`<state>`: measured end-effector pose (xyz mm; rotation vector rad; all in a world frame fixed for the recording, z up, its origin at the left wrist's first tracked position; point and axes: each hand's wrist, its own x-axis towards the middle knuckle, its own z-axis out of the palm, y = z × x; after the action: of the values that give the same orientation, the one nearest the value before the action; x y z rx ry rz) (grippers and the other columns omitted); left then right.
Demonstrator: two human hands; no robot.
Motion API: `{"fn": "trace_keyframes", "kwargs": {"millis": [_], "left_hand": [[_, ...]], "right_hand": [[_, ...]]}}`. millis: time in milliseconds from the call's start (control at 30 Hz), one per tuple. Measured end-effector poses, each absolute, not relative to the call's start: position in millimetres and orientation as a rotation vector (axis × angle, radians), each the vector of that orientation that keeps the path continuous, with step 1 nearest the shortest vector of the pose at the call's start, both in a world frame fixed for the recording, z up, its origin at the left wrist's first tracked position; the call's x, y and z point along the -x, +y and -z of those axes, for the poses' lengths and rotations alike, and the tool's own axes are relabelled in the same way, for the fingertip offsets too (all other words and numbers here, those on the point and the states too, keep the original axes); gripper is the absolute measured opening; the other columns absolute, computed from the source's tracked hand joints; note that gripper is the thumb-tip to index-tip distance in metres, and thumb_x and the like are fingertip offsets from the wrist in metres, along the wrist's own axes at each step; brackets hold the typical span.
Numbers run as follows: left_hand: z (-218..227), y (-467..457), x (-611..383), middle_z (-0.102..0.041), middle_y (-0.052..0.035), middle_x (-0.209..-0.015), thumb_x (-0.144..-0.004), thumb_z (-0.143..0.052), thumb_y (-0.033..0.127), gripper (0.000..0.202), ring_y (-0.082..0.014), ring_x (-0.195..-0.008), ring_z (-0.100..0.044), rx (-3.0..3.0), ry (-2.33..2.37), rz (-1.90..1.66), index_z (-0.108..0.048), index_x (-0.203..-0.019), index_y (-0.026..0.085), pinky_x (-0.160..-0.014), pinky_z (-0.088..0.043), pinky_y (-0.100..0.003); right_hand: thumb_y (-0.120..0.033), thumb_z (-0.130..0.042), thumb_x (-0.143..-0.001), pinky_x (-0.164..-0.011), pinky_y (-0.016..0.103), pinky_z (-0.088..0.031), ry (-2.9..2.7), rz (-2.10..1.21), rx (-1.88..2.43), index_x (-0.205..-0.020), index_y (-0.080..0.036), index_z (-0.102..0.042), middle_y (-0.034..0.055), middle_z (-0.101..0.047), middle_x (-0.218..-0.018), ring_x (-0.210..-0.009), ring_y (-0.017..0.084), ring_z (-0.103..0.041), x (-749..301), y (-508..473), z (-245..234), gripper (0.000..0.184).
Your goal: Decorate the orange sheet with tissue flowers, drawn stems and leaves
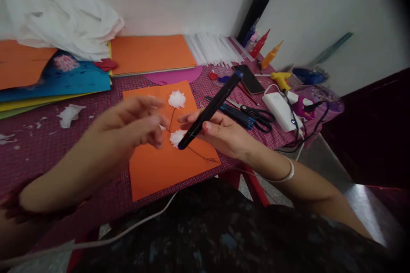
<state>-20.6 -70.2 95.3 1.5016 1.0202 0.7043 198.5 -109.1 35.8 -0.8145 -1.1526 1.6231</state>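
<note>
Between the thumb and fingers of my right hand (224,133) is a black marker (209,111) with blue ends, tilted up to the right. My left hand (131,123), a little blurred, hovers to the left of it with its fingers curved and apart, holding nothing I can see. Below both hands lies an orange sheet (153,175). White fluffy paper puffs (177,99) sit on it, with thin dark stems drawn from them. My fingers and the marker hide part of the sheet.
Black-handled scissors (256,115), a blue stapler-like tool (235,115), a phone (249,79), a yellow glue gun (281,81) and a white power strip (282,108) with cables lie to the right. Orange paper (150,53), white sticks (213,49) and crumpled white tissue (64,17) are along the wall.
</note>
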Motion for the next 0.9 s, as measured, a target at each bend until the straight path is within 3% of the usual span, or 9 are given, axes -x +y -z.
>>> {"fn": "trace_keyframes", "kwargs": {"millis": [67,167,233,300,433,567,700,767,900], "left_hand": [[-84.9,-70.7,10.4,-0.068,-0.0025,-0.095,-0.085,-0.061,0.033,0.028,-0.0143,-0.073,-0.061,-1.529,0.944,-0.477,-0.062,-0.11,0.02,-0.066,-0.053,-0.029],[-73.0,-72.5,-3.9,-0.065,-0.0022,-0.088,-0.086,-0.057,0.036,0.027,-0.0154,-0.075,-0.059,-1.677,0.793,-0.257,-0.063,-0.104,0.018,-0.065,-0.05,-0.029],[-70.9,-74.2,-11.6,-0.059,0.0003,-0.075,-0.089,-0.052,0.039,0.025,-0.0146,-0.068,-0.056,-1.761,0.734,-0.187,-0.062,-0.095,0.017,-0.061,-0.047,-0.027],[-70.6,-75.8,-17.1,-0.059,0.0,-0.075,-0.093,-0.047,0.041,0.027,-0.015,-0.069,-0.056,-1.854,0.689,-0.138,-0.061,-0.091,0.017,-0.063,-0.047,-0.027],[-60.7,-76.7,-22.1,-0.066,-0.0045,-0.089,-0.096,-0.044,0.043,0.031,-0.0173,-0.078,-0.061,-2.039,0.61,-0.105,-0.061,-0.094,0.017,-0.071,-0.05,-0.029],[-48.1,-74.0,-23.9,-0.068,-0.0037,-0.088,-0.099,-0.043,0.041,0.032,-0.0173,-0.078,-0.062,-2.121,0.576,-0.092,-0.063,-0.095,0.018,-0.07,-0.05,-0.028],[-68.7,-76.2,-16.0,-0.066,0.0004,-0.077,-0.102,-0.044,0.039,0.032,-0.014,-0.065,-0.059,-2.272,0.445,0.094,-0.064,-0.084,0.021,-0.06,-0.043,-0.025],[-87.8,-81.2,-6.5,-0.067,0.0004,-0.08,-0.101,-0.045,0.033,0.03,-0.0155,-0.068,-0.059,-2.446,0.414,-0.025,-0.065,-0.081,0.023,-0.063,-0.043,-0.026],[-106.3,-96.8,13.0,-0.07,-0.0024,-0.112,-0.095,-0.05,0.024,0.026,-0.0265,-0.103,-0.062,-2.811,0.498,-0.424,-0.068,-0.112,0.031,-0.092,-0.047,-0.039]], "right_hand": [[-0.046,-0.076,-0.081,-0.091,0.034,-0.052,-1.14,-1.553,0.824,-0.101,-0.022,-0.065,0.0023,-0.07,-0.099,-0.098,0.016,-0.064,-198.3,-107.5,-32.1,0.032],[-0.047,-0.08,-0.076,-0.069,0.026,-0.05,-1.147,-1.571,0.805,-0.094,-0.021,-0.068,-0.003,-0.063,-0.076,-0.07,0.011,-0.058,-199.7,-109.5,-28.3,0.033],[-0.045,-0.079,-0.078,-0.053,0.022,-0.04,-1.172,-1.62,0.785,-0.093,-0.021,-0.067,-0.0071,-0.054,-0.063,-0.055,0.007,-0.047,-203.1,-114.2,-28.7,0.031],[-0.04,-0.077,-0.082,-0.047,0.02,-0.032,-1.23,-1.662,0.771,-0.094,-0.021,-0.065,-0.0092,-0.048,-0.057,-0.048,0.006,-0.04,-208.7,-120.1,-31.3,0.026],[-0.037,-0.075,-0.085,-0.049,0.021,-0.035,-1.339,-1.651,0.805,-0.093,-0.019,-0.062,-0.0054,-0.054,-0.066,-0.056,0.008,-0.047,-219.2,-129.3,-32.3,0.023],[-0.049,-0.069,-0.088,-0.047,0.021,-0.034,-1.373,-1.641,0.86,-0.098,-0.019,-0.059,-0.0072,-0.049,-0.063,-0.052,0.008,-0.042,-222.0,-131.6,-25.4,0.034],[-0.058,-0.054,-0.094,-0.06,0.025,-0.045,-1.473,-1.465,0.945,-0.091,-0.018,-0.054,-0.0005,-0.056,-0.077,-0.066,0.011,-0.052,-225.3,-135.1,-30.5,0.04],[-0.056,-0.048,-0.098,-0.06,0.025,-0.044,-1.583,-1.452,1.004,-0.09,-0.019,-0.05,-0.0008,-0.055,-0.077,-0.065,0.011,-0.052,-229.0,-139.7,-36.8,0.038],[-0.045,-0.047,-0.1,-0.061,0.025,-0.039,-2.079,-1.405,1.113,-0.094,-0.019,-0.051,0.0,-0.054,-0.078,-0.067,0.012,-0.048,-233.5,-150.8,-45.9,0.027]]}}
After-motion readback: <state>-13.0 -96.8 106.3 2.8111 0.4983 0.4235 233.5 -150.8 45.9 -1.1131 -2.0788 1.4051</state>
